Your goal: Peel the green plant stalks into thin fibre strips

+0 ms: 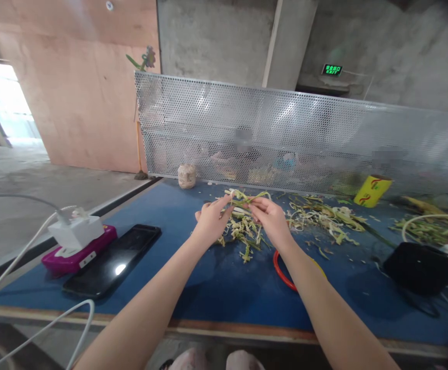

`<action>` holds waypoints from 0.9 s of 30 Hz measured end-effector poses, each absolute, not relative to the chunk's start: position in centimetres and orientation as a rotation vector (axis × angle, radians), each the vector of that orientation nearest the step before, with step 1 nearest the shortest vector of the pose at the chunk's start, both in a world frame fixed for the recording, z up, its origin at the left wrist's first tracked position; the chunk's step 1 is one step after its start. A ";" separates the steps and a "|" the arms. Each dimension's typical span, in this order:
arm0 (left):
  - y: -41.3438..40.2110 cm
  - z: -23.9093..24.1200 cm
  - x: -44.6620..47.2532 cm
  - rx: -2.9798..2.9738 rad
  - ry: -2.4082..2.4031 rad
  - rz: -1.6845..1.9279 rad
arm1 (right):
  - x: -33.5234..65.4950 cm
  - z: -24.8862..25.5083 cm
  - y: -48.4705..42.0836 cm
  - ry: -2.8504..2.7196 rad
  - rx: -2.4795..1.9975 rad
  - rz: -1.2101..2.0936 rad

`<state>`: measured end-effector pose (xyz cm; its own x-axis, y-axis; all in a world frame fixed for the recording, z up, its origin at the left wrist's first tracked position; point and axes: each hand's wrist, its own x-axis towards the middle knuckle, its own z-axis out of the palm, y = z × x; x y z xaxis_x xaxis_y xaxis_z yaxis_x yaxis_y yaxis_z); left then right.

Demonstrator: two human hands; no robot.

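Both my hands meet over a pile of green and pale vegetable stalks [243, 228] on the blue table [216, 282]. My left hand [211, 221] pinches one end of a thin stalk [243, 204], fingers closed on it. My right hand [270, 217] grips the same stalk from the other side, fingers curled. The stalk is held just above the pile.
More peelings [324, 216] spread to the right. A red ring [283, 272] lies under my right forearm. A black phone [111, 259], a magenta box with a white charger [75, 241] and cables sit left. A black object [420, 267], a yellow box [372, 191] and a perforated metal screen [285, 139] lie beyond.
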<state>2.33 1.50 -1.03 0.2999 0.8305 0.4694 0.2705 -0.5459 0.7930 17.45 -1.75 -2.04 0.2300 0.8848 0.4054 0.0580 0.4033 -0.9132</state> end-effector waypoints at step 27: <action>0.2 0.3 2.1 1.752 0.315 0.973 | 17.5 -1.8 -2.0 -1.105 -0.939 0.838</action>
<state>2.05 0.22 0.30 0.6337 0.6234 0.4580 -0.2371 -0.4071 0.8821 17.45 -2.03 -1.76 0.2430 0.9060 0.3465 -0.0888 0.3765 -0.9221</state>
